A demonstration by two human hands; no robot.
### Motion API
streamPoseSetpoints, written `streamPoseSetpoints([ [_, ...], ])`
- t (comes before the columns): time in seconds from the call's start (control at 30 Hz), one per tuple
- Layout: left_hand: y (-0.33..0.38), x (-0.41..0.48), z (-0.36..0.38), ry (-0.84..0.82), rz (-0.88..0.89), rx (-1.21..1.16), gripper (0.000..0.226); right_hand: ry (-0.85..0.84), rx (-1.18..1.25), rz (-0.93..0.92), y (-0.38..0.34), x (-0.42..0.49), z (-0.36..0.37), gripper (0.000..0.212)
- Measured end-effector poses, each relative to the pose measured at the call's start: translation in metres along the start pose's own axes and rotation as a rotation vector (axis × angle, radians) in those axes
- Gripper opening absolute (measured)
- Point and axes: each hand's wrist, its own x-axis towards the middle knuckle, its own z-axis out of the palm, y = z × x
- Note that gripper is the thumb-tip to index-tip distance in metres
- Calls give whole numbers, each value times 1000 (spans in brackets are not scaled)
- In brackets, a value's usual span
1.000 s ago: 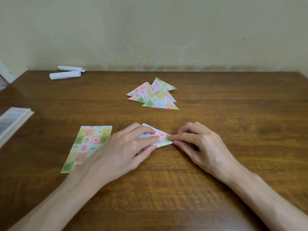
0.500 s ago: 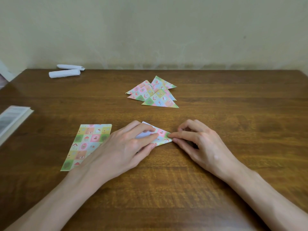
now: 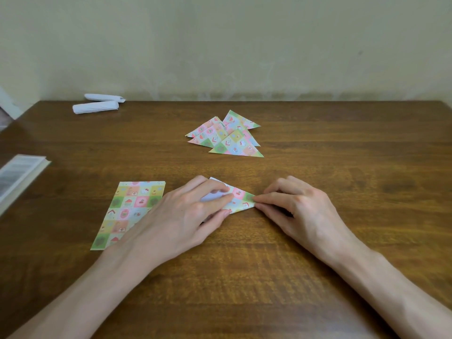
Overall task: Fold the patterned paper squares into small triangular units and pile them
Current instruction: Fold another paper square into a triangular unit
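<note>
A partly folded patterned paper lies on the wooden table between my hands, with its white back showing. My left hand lies flat over its left part, fingers pressing it down. My right hand presses the paper's right tip with the index fingertip, the other fingers curled. A pile of several folded patterned triangles sits farther back. A stack of flat patterned paper lies to the left, partly under my left wrist.
Two rolled white paper pieces lie at the back left by the wall. A book-like object sits at the table's left edge. Bare wood spreads to the right and in front.
Hardly anything has moved. Both hands stay on the folded paper, with only a slight shift of the view.
</note>
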Motion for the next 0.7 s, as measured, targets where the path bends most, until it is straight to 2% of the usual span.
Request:
streamPoseSetpoints([
  [0.3, 2, -1, 0, -3, -50, -59, 41, -9, 3, -12, 0, 0, 0, 16],
  [0.7, 3, 0, 0, -18, -41, -21, 45, -5, -37, -56, -2, 0, -3, 19],
])
